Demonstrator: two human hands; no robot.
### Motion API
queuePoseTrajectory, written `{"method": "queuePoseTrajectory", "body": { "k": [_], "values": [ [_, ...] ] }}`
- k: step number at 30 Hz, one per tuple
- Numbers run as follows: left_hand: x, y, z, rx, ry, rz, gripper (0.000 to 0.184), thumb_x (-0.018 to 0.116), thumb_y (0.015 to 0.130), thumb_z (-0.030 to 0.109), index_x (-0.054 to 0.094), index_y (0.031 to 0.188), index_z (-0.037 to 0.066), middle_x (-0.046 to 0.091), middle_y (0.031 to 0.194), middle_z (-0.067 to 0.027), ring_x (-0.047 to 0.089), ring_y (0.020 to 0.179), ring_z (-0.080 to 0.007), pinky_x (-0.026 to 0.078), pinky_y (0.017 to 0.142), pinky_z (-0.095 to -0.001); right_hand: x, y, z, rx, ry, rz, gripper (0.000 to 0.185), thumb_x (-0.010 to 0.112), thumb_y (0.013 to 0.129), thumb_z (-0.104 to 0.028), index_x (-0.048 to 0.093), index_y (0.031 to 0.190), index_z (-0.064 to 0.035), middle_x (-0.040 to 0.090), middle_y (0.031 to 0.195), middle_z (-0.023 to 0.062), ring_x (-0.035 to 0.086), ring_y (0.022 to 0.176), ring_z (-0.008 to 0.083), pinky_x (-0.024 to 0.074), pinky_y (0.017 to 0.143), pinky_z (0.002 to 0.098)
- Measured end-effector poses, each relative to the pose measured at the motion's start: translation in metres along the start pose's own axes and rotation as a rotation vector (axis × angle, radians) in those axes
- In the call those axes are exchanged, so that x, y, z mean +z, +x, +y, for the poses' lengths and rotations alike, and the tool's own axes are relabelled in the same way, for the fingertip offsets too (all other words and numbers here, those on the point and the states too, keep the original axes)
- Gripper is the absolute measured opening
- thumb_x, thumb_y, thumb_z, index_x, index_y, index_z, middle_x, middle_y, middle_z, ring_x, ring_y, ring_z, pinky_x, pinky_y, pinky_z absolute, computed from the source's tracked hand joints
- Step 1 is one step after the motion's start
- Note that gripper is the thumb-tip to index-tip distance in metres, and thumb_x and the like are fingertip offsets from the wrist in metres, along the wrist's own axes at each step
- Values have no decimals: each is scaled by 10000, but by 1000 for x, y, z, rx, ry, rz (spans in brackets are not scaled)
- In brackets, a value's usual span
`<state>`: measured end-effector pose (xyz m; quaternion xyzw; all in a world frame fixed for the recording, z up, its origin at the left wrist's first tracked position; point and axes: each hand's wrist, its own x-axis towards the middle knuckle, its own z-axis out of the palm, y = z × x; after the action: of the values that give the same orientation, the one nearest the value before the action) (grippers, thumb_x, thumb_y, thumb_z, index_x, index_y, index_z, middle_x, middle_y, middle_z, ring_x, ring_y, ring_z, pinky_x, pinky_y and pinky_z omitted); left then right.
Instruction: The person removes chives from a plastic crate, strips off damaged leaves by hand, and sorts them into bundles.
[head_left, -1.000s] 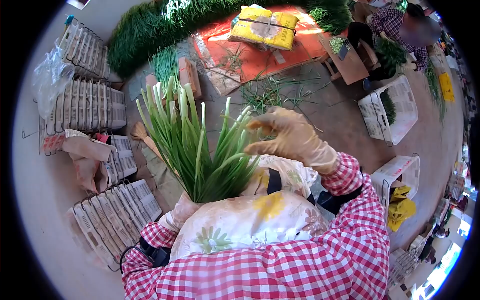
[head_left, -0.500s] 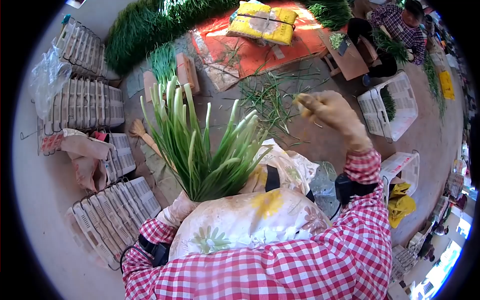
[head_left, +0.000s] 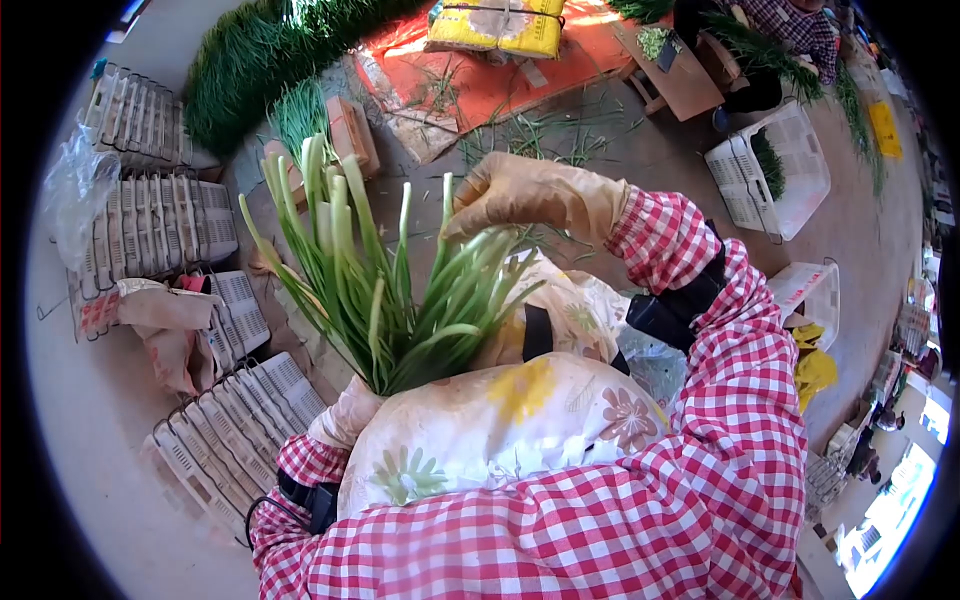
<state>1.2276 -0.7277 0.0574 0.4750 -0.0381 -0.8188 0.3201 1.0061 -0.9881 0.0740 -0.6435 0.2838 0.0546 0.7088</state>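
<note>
In my gloved left hand (head_left: pixel 345 412) I hold a bunch of green chives (head_left: pixel 400 310) near its lower end, with the pale stalk ends fanned upward. The bunch stands in front of the floral apron (head_left: pixel 520 400) on my lap. My right hand (head_left: pixel 540 198), in a stained tan glove, is at the upper right of the bunch. Its thumb and fingers are bent together around a stalk tip; the exact contact is partly hidden.
Stacked white crates (head_left: pixel 160 225) stand on the left. A yellow package (head_left: pixel 497 25) rests on an orange sheet (head_left: pixel 520 95), with loose trimmings (head_left: pixel 540 140) nearby. Another white crate (head_left: pixel 800 165) holds greens at right. Near a small wooden table (head_left: pixel 675 75) a co-worker (head_left: pixel 800 35) handles greens.
My right hand has moved left and inward from the open floor area to the chive tips. The yellowish scrap at its fingers is no longer visible. My left hand still grips the bunch.
</note>
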Motion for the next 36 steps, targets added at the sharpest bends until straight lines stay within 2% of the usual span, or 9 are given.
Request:
{"method": "queuePoseTrajectory", "body": {
  "k": [10,17,20,22,24,26,28,31,36],
  "values": [
    [-19,0,-4,-61,-67,3,559,658,719,-68,479,1237,40,568,1144,-85,572,986,-196,484,855,-323,15,15,-6,-207,-647,509,276,555,664,-252,638,720,5,591,665,210,596,614,311,472,594,371],
    [-56,3,-21,-60,-96,-63,557,656,722,-62,477,1239,41,569,1141,-84,572,982,-195,484,854,-323,-56,6,18,-642,-1018,1180,380,675,765,-337,566,537,-53,488,487,72,473,414,187,374,428,327],
    [-76,2,-33,-49,-91,-107,556,655,723,-59,476,1240,42,569,1139,-83,572,980,-194,484,853,-323,-113,-38,34,-142,-1239,1398,385,593,839,-372,615,648,-39,550,531,94,551,461,188,428,452,320],
    [-54,-2,-21,-34,-105,-36,555,652,728,-45,471,1245,42,571,1130,-81,571,972,-190,480,856,-322,-121,-50,49,360,-1132,1126,418,539,864,-433,660,778,-41,611,638,129,617,621,266,467,570,374],
    [-20,-6,-3,-6,-130,102,554,645,737,-20,461,1255,44,574,1111,-78,568,958,-181,472,863,-319,-75,-54,39,177,-852,929,466,538,859,-504,663,880,-55,646,797,129,624,704,231,486,656,335],
    [-18,-7,1,-28,-108,113,560,647,730,-25,463,1254,43,572,1125,-78,561,986,-190,458,887,-326,-17,-47,46,-292,-186,793,259,666,837,-263,656,933,-22,639,804,93,609,718,152,480,667,262],
    [-10,-7,5,-20,-75,109,555,660,726,-17,472,1246,39,570,1143,-81,554,1011,-196,447,902,-328,29,-46,30,-436,-255,600,213,677,812,-201,650,934,-28,630,779,106,609,694,181,496,624,287],
    [12,-6,15,78,4,90,542,690,726,7,490,1229,29,566,1169,-88,547,1037,-198,440,910,-323,49,-28,40,-377,-623,487,337,726,748,-180,637,1055,-74,575,710,79,569,632,137,458,566,301],
    [5,5,11,367,422,10,541,713,727,27,498,1223,21,567,1179,-90,544,1048,-194,438,911,-318,59,-24,51,-124,-149,247,263,670,784,-111,636,1030,-25,646,751,46,589,689,117,481,661,266]
  ]
}}
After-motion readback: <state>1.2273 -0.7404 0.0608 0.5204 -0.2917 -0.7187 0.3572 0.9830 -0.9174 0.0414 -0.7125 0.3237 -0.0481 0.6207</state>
